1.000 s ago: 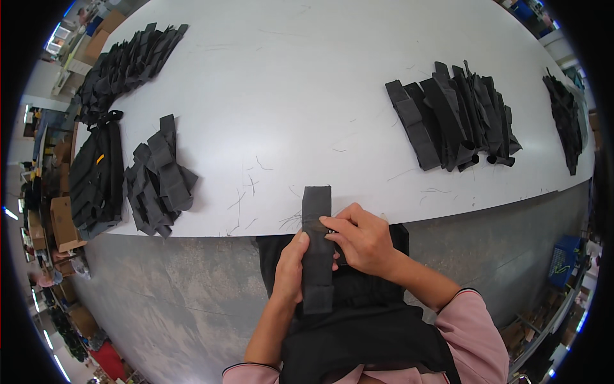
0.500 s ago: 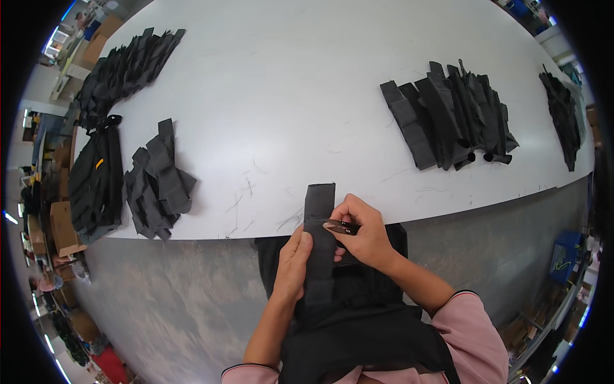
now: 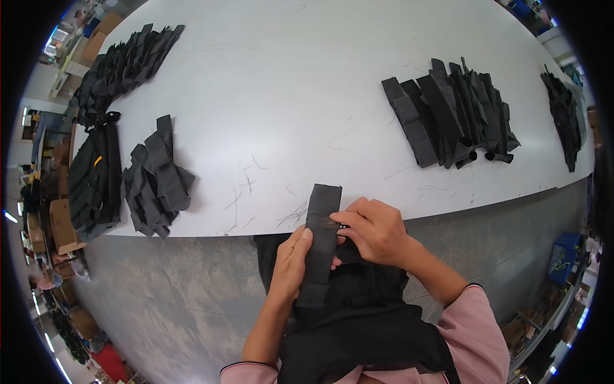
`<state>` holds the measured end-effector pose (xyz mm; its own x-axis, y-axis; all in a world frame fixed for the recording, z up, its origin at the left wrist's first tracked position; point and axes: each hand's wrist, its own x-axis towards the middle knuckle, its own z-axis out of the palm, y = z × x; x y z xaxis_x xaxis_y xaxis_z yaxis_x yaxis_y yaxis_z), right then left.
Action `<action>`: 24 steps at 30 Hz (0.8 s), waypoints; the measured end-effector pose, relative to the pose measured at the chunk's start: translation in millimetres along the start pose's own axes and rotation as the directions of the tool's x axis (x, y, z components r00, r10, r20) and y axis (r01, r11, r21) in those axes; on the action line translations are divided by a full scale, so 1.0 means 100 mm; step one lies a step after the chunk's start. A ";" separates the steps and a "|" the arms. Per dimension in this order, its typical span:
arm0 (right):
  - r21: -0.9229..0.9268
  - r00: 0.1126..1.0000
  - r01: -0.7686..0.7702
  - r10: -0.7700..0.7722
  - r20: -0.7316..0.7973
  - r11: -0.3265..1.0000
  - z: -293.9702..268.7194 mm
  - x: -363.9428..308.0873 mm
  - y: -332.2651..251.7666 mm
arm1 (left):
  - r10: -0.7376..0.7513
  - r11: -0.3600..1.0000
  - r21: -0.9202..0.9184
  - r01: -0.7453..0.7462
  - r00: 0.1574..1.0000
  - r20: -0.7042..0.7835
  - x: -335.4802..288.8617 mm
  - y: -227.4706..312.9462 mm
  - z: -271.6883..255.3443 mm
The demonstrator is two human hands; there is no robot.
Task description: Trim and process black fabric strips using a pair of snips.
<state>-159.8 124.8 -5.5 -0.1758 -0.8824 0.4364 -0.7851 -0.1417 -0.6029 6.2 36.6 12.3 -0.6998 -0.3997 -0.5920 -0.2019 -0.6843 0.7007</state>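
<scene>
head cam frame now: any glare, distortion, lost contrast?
Head view: soft glare on the white table; fisheye bows its near edge; corners go black; the dark strip nearly blends into the black apron; right hand shows no obvious motion blur.

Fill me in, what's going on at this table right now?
A person's left hand grips a long dark grey fabric strip at the front edge of the white table. The right hand pinches a small dark object, mostly hidden by the fingers, at the strip's right edge. Piles of similar dark strips lie to the left and right, with loose dark threads scattered in between.
</scene>
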 end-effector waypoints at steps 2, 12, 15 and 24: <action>0.037 1.000 0.013 -0.014 0.028 0.999 0.01 0.00 0.02 | 0.002 1.000 0.024 -0.002 1.000 -0.005 0.00 -0.01 0.00; 0.335 0.926 -0.332 0.372 -0.061 0.882 0.10 -0.01 -0.13 | 0.049 0.998 0.049 -0.046 0.997 -0.065 0.06 -0.11 -0.03; 0.352 0.902 -0.424 0.423 0.085 0.834 0.28 -0.05 -0.03 | 0.091 0.996 0.012 -0.091 0.996 -0.023 0.12 -0.15 -0.03; 0.363 0.957 -0.213 0.269 -0.110 0.907 0.57 -0.21 -0.15 | 0.194 0.981 0.013 -0.196 0.955 -0.225 0.17 -0.31 0.00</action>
<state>-110.3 119.6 -43.6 -0.4447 -0.8329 0.3293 -0.4592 -0.1036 -0.8823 0.0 51.4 -20.0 -0.5531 -0.6517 -0.5191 -0.0700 -0.5845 0.8084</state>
